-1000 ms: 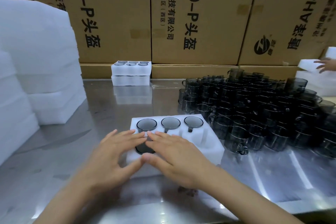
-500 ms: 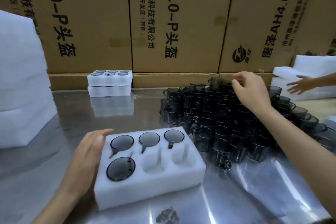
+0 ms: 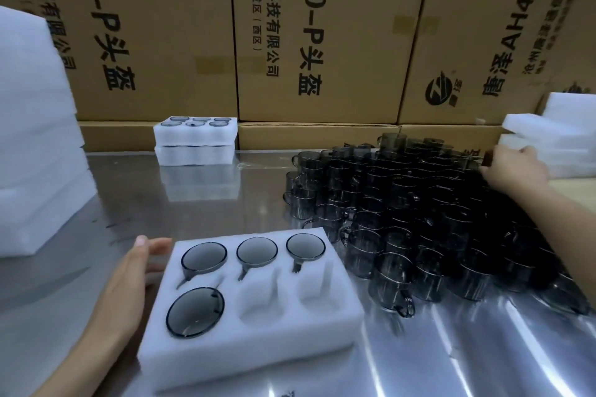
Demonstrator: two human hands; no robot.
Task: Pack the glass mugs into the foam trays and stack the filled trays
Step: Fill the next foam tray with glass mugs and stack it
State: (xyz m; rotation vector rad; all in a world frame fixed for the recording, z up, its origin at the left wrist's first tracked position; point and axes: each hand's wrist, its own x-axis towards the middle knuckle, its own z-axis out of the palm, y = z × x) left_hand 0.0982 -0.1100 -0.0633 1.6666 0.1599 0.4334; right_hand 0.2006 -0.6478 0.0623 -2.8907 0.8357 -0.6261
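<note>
A white foam tray lies on the steel table in front of me. Three smoky glass mugs fill its back row, and one more sits in the front left pocket. The front middle pocket and front right pocket are empty. My left hand rests flat against the tray's left side, fingers straight. A dense pile of dark glass mugs stands to the right. My right hand reaches over the pile's far right edge, fingers curled on a mug there.
Two filled foam trays are stacked at the back against a wall of cardboard boxes. A tall stack of foam fills the left side. More foam pieces lie at the far right. The steel table is reflective.
Both hands were pressing on the tray. My right hand left it, swung over the mug pile and now sits at its far right edge. My left hand moved to the tray's left side.
</note>
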